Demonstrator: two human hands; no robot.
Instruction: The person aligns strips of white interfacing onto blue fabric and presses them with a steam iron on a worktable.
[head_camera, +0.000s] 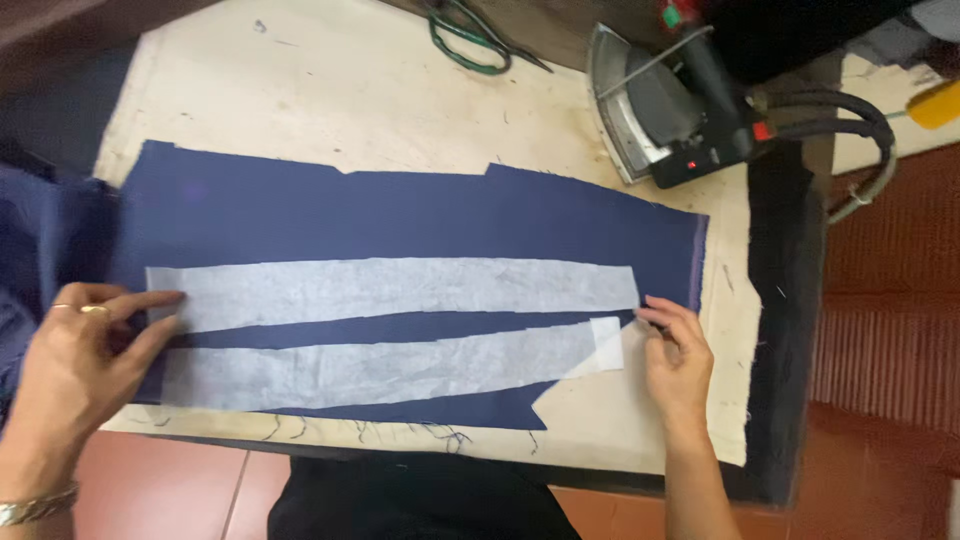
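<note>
The left hand (75, 350), fingers loosely curled and gripping nothing, pressed its fingertips on the left ends of two long white interfacing strips (400, 290) laid side by side on a navy fabric panel (400, 205), which lay flat across a cream padded board (330, 90). The right hand (675, 355), fingers together and slightly bent, touched the strips' right ends beside a small white patch (606, 342). Beyond, green-handled scissors (470, 40) and a steam iron (665, 110) with its hose (850, 120) sat well clear of the cloth.
</note>
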